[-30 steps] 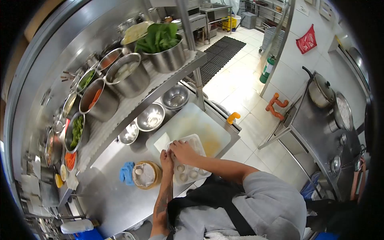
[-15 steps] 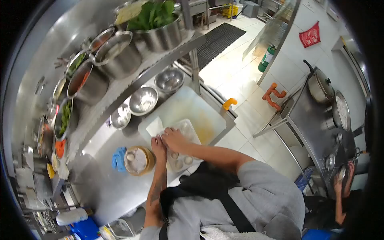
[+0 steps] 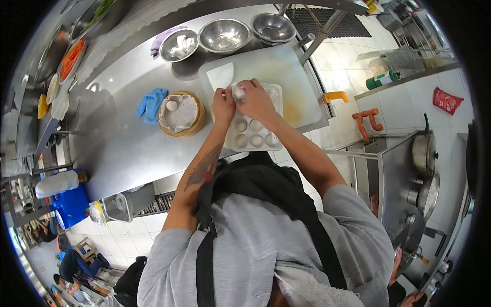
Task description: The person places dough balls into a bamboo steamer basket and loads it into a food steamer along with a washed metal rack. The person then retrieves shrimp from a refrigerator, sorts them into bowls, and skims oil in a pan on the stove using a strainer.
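Note:
A round white dumpling (image 3: 239, 92) sits between my two hands above the clear plastic tray (image 3: 276, 97). My right hand (image 3: 257, 104) curls its fingers around the dumpling from the right. From the other side, my left hand (image 3: 223, 106) presses its closed fingertips against it. Several pale round dumplings (image 3: 256, 140) lie in the tray's hollows below my wrists; my right hand and forearm hide part of the tray. To the left stands a round bamboo steamer (image 3: 200, 116) lined with white paper, with one small dumpling (image 3: 172, 105) inside.
A white cutting board (image 3: 291, 77) lies under the tray's far part, with a white sheet (image 3: 221, 75) on it. Metal bowls (image 3: 225, 37) line the back. A blue cloth (image 3: 151, 105) touches the steamer's left. Overhead runs a metal shelf (image 3: 169, 25). Other people are lower left and right.
My view has turned and tilted down, so the table's things appear shifted. My hands have lifted slightly apart, and the dumpling between them now shows.

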Motion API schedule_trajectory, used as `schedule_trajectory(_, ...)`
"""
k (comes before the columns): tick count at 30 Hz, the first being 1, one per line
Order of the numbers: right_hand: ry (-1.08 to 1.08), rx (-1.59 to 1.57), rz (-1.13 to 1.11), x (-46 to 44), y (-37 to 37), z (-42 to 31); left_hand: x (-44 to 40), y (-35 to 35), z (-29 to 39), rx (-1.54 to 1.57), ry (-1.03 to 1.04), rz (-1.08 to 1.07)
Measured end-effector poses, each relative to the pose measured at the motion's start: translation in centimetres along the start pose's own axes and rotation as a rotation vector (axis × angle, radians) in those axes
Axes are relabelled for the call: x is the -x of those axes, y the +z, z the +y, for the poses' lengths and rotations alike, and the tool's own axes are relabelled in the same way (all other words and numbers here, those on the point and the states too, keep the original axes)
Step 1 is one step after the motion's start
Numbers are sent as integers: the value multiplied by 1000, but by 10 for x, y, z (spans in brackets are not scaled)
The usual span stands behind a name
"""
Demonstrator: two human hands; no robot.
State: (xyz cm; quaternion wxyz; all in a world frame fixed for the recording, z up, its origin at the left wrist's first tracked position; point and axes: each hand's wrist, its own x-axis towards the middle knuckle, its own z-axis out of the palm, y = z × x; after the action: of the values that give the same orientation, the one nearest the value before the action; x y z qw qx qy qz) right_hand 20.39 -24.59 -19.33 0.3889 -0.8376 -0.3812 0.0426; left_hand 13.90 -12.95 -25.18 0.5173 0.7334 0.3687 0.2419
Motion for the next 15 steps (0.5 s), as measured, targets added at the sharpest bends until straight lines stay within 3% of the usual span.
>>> schedule_trajectory(2, -30, 35, 47, -2, -8, -8, 3, -5, 2, -80, 52, 11)
schedule_trajectory(4, 174, -207, 76, -8, -13, -7, 15, -30, 17, -103, 246, 51)
schedule_trajectory(5, 154, -221, 46, -13, -14, -8, 22, -51, 21, -114, 231, 84)
schedule_trajectory(7, 211, -573, -90, -22, -10, -10, 47, -85, 24, -166, 428, 107)
schedule_trajectory(8, 207, -577, -107, -28, 5, -16, 57, -100, 22, -172, 417, 120)
schedule_trajectory(10, 140, -567, -205, -35, 42, -35, 72, -132, 11, 40, 141, 84)
schedule_trajectory(12, 62, -487, -264, -43, 66, -74, 74, -160, 1, 2, 164, 146)
schedule_trajectory(14, -274, -66, -295, -52, 102, -91, 75, -184, -13, -38, 184, 204)
schedule_trajectory(15, -277, -62, -302, -53, 115, -94, 72, -194, -20, -72, 224, 247)
